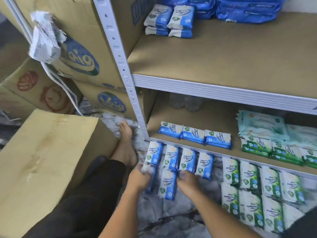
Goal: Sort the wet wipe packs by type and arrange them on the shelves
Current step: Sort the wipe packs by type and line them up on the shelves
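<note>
We're at floor level by the rack. Left hand (139,178) curls its fingers over the top of a blue wipe pack (148,188) lying on the grey cloth (180,208). Right hand (187,182) has its fingers bent at the bottom edge of a second blue pack (187,160); it's blurred, so we can't tell if it grips. Both packs sit in a blue cluster just in front of the lower shelf (171,117). Green pine packs (248,191) lie in rows to the right. The lower shelf carries three shelved blue packs (194,134), shelved green packs (271,148) and pale teal packs (262,127). The upper shelf (223,54) has stacked blue packs (169,19) at the back.
</note>
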A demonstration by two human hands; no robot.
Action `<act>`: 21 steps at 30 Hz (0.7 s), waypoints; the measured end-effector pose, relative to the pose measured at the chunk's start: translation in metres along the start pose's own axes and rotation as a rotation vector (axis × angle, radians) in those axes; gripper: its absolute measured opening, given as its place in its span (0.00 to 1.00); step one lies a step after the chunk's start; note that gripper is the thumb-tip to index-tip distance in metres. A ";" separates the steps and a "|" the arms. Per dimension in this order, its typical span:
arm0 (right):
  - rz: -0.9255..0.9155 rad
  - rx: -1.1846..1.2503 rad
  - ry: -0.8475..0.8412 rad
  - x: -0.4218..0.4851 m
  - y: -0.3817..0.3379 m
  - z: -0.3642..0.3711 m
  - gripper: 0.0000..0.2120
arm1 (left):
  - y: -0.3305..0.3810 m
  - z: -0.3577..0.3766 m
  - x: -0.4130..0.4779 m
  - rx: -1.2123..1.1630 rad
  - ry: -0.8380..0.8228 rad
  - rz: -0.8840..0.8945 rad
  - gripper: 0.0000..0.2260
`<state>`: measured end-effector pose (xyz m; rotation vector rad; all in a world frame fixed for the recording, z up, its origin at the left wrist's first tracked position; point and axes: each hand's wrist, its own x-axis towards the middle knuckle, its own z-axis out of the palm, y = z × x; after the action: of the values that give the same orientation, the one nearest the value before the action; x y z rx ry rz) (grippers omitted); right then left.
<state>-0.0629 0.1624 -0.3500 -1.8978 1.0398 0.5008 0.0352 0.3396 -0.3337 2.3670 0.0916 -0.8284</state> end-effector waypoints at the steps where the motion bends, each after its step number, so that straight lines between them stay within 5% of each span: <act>1: 0.024 -0.007 -0.026 0.005 0.001 0.005 0.10 | -0.009 0.008 0.006 0.001 0.009 -0.053 0.17; 5: 0.130 -0.003 -0.143 0.026 0.012 0.029 0.11 | -0.038 0.033 0.027 -0.010 0.027 -0.174 0.15; 12: 0.260 0.072 -0.058 0.066 0.037 0.078 0.33 | -0.047 0.046 0.044 -0.163 0.045 -0.216 0.07; 16: 0.304 0.101 -0.098 0.043 0.012 0.072 0.16 | -0.049 0.051 0.044 -0.226 0.014 -0.235 0.08; 21: 0.272 0.056 -0.065 0.023 0.012 0.048 0.14 | -0.051 0.050 0.037 -0.319 -0.023 -0.295 0.10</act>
<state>-0.0568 0.1893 -0.3970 -1.6885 1.2626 0.6765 0.0250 0.3471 -0.4130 2.0681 0.5348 -0.9024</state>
